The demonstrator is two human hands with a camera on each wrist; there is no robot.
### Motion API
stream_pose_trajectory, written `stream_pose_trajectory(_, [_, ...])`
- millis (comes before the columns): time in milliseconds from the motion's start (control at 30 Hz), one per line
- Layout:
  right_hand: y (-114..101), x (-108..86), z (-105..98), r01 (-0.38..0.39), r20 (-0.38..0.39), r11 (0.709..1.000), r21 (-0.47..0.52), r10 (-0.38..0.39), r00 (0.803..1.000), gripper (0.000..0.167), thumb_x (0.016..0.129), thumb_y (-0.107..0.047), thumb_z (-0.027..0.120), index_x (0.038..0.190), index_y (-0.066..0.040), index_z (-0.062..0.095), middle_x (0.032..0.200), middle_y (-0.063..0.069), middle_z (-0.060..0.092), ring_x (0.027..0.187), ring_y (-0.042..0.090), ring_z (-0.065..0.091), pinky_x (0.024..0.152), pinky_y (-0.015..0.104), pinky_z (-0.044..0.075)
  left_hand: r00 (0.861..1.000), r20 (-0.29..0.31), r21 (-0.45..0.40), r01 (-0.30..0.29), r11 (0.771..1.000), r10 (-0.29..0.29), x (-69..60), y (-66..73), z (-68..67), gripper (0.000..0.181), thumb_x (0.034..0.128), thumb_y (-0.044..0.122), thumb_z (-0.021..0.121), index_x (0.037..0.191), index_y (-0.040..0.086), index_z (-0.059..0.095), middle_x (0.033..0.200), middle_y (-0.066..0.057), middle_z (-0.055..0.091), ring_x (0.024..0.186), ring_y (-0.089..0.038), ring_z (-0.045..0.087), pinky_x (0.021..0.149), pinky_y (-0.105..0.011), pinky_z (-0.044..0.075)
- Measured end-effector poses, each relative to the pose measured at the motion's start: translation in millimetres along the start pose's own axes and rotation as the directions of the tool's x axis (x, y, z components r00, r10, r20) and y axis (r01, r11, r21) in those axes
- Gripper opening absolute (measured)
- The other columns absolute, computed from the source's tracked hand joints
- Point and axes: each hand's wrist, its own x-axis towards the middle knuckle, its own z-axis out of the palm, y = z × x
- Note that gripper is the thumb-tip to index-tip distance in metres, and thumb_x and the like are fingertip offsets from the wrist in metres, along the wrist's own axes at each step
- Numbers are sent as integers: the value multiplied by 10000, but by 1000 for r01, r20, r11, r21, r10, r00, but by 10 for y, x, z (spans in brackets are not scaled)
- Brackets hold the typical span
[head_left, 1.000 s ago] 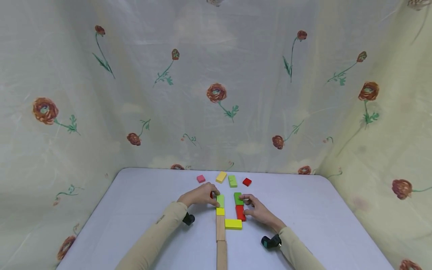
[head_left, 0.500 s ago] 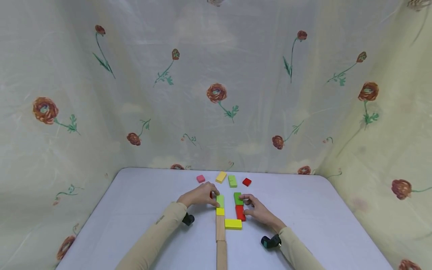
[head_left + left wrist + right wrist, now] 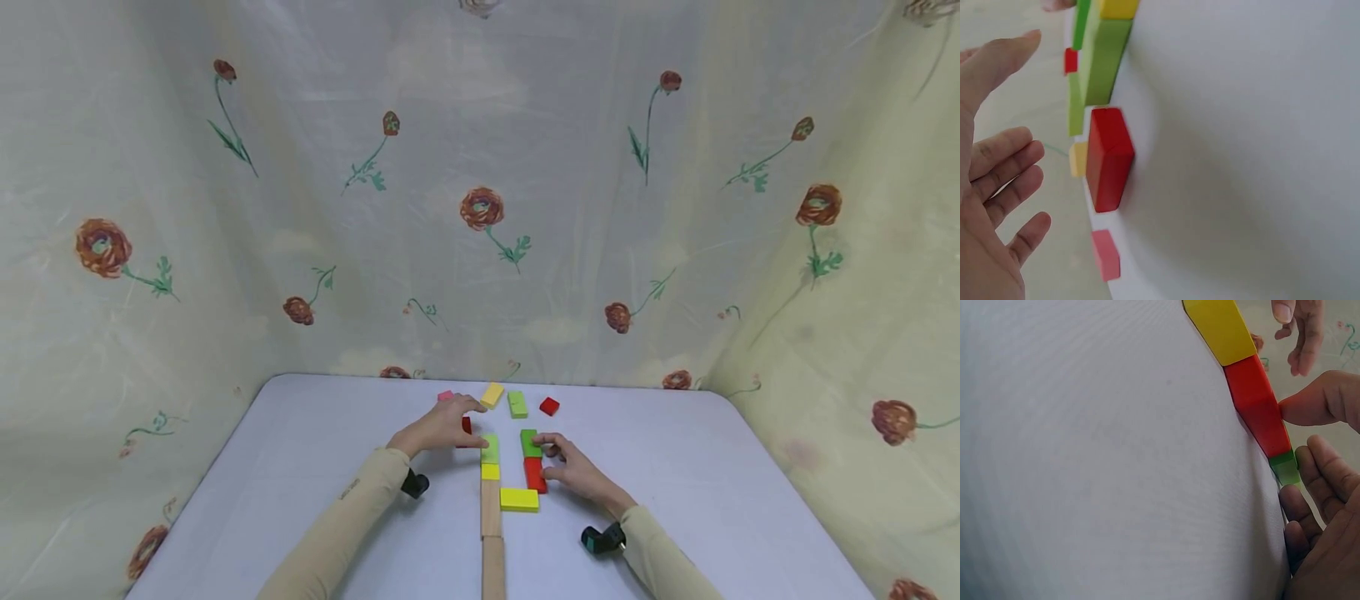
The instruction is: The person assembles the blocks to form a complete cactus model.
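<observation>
A pale hanging sheet [image 3: 555,250], thin, creased and printed with rust-red flowers [image 3: 482,208], stands behind a smooth pale table [image 3: 352,412]. Places here are given from the lime block [image 3: 490,452], a flat oblong lying on it. Just left of that block is the left hand [image 3: 438,427], thumb and fingers spread wide and pinching nothing, the thumb tip over the block, seemingly not touching. To its right is the right hand [image 3: 581,472], loosely curved, thumb against the red block [image 3: 533,475], fingertips at the green block [image 3: 528,442]; these two lie end to end right of the lime block, red nearer the person. Two grained wooden planks [image 3: 491,510] run nearer, beyond a small yellow block [image 3: 490,472] touching the lime block. A bright yellow block [image 3: 519,500] lies crosswise, nearer and right. A dark red block [image 3: 1110,159] sits just left. The smallest, a pink block [image 3: 1105,255], lies farther off, left. The blocks look like hard painted wood, box-shaped with crisp edges: probably light, stiff, hardly fragile, slightly slippery. Their long sides seem the best hold, pinched gently to spare the neighbours.
</observation>
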Motion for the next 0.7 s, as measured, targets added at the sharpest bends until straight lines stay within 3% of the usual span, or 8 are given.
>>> stream_pose_trajectory(233, [6,6,-6,9,4,1000,11,-9,1000,520,818,-84,686,1293,-196,508,1272,42,509,1157,243,426,971,463,401,999,-35,47,22,999,-20,-9,-66,-104,678,770,476,775,1328,149,570,1386,-39,524,1289,-239,425,1121,-522,237])
stream_pose_trajectory(700, [-33,-24,-8,17,4,1000,17,-17,1000,519,818,-84,695,1292,-181,507,1274,35,516,1156,244,433,977,489,404,993,0,83,117,990,-118,-64,-235,-1,680,753,467,788,1318,154,573,1365,-58,532,1260,-234,427,1115,-603,228])
